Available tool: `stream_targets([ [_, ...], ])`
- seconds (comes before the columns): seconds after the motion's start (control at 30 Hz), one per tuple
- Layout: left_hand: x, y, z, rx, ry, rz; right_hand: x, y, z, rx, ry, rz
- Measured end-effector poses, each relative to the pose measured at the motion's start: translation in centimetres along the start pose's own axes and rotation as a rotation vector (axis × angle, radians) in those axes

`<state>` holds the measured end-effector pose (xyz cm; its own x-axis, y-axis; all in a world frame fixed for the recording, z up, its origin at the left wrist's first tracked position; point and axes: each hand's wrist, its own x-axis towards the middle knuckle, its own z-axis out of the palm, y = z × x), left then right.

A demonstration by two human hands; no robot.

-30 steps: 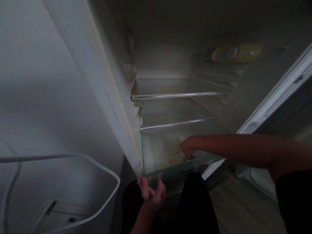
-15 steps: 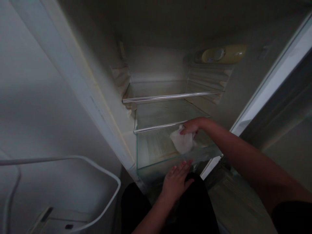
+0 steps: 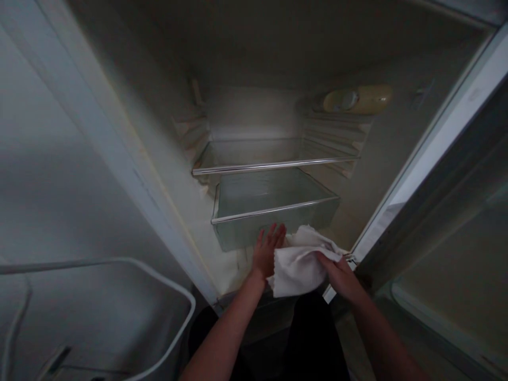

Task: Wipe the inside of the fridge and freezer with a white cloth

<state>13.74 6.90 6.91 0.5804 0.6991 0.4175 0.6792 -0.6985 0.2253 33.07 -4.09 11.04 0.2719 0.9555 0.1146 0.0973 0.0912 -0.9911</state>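
Observation:
Inside an open fridge, a clear drawer (image 3: 273, 219) with a pale front rim sits under a glass shelf (image 3: 273, 165). My right hand (image 3: 337, 272) grips a white cloth (image 3: 299, 267), which hangs spread out below the drawer's right part. Just left of the cloth, my left hand (image 3: 270, 251) has its fingers apart and pointing up, in front of the drawer's lower front. Part of its palm is hidden behind the cloth's edge, and I see nothing held in it.
A yellowish control housing (image 3: 357, 99) is on the fridge's right inner wall. A white cable (image 3: 159, 275) curves across the lower left. The fridge door (image 3: 456, 227) stands at the right, and my dark-clothed knees (image 3: 317, 333) are below.
The drawer now shows its full front, and the glass surface that stuck out below it is gone from view. The cloth has opened out and come lower; my left hand has moved up and left.

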Motion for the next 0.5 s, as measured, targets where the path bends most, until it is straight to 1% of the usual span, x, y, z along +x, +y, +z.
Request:
stream_targets([
  [0.07, 0.0, -0.4, -1.2, -0.127, 0.011, 0.017, -0.6, 1.5, 0.1, 0.034, 0.089, 0.082],
  [0.1, -0.4, -0.4, -2.0, -0.242, 0.025, 0.011, -0.9, 2.1, 0.2, 0.044, 0.116, 0.103],
  [0.13, -0.9, -0.3, -2.7, -0.413, 0.067, -0.027, -1.0, 2.4, 0.4, 0.049, 0.122, 0.106],
  [0.17, -1.6, 0.0, -3.5, -0.592, 0.096, -0.075, -1.1, 2.6, 0.7, 0.051, 0.104, 0.093],
  [0.2, -2.3, 0.4, -4.3, -0.73, 0.101, -0.096, -1.2, 2.7, 1.1, 0.055, 0.072, 0.07],
  [0.23, -3.0, 0.7, -4.9, -0.828, 0.073, -0.074, -1.1, 2.6, 1.5, 0.059, 0.037, 0.042],
  [0.27, -3.6, 1.1, -5.4, -0.875, 0.047, -0.049, -1.0, 2.5, 2.1, 0.063, 0.012, 0.017],
  [0.3, -4.1, 1.5, -5.8, -0.87, 0.032, -0.052, -0.8, 2.5, 2.7, 0.065, -0.004, 0.0],
  [0.4, -4.8, 2.0, -6.0, -0.699, 0.048, -0.177, 0.0, 2.8, 4.8, 0.076, -0.019, 0.007],
  [0.43, -4.9, 2.0, -5.9, -0.643, 0.054, -0.206, 0.2, 3.3, 5.5, 0.081, -0.001, 0.031],
  [0.5, -5.1, 1.8, -5.8, -0.574, 0.035, -0.194, 0.7, 4.5, 6.7, 0.081, 0.06, 0.092],
])
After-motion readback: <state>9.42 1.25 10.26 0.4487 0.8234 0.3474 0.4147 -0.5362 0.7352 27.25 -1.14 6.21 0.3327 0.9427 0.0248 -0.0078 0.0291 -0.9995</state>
